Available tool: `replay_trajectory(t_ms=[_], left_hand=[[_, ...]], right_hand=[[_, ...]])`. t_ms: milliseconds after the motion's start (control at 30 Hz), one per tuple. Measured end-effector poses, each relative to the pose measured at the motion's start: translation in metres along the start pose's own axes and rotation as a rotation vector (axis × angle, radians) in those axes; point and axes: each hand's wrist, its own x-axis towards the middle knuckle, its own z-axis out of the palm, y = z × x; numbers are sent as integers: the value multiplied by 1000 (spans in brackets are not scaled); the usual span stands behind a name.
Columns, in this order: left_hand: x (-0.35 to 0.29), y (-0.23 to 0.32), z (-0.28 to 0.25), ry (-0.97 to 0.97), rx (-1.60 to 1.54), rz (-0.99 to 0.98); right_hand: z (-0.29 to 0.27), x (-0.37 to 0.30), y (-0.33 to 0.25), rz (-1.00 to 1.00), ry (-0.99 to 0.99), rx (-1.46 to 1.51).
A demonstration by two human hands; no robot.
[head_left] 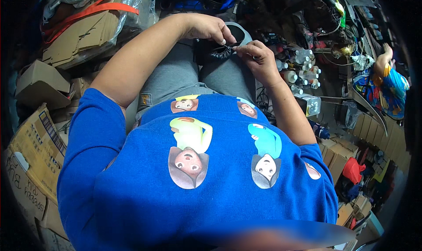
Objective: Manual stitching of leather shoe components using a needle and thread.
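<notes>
My left hand reaches in from the left above my knees, with its thumb and fingers pinched together. On the other side, my right hand pinches with thumb and forefinger. Their fingertips nearly meet at a small black piece with a ridged, gathered edge, which both hands grip. What kind of article it is, I cannot make out. Just beyond the fingertips is a dark round opening with a grey rim. Grey trousers cover my legs underneath.
Flattened cardboard with an orange strap is stacked at the far left, above an open carton. Several small plastic bottles stand right of my right hand. Another person's arm in a colourful sleeve shows at the far right.
</notes>
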Motion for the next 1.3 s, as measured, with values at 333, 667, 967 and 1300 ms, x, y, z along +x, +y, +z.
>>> replay_trajectory(t_ms=[333,667,967,1300], left_hand=[[-1,0,4,38,21,8],[6,12,-3,-101,250,136],[-5,-5,2,432,542,280],[-82,-49,17,756,576,200]], right_hand=[[1,2,-8,-46,22,-122],[-12,29,-57,-251,-273,-815],[-20,29,-6,356,-216,176],[-3,23,33,262,316,524]])
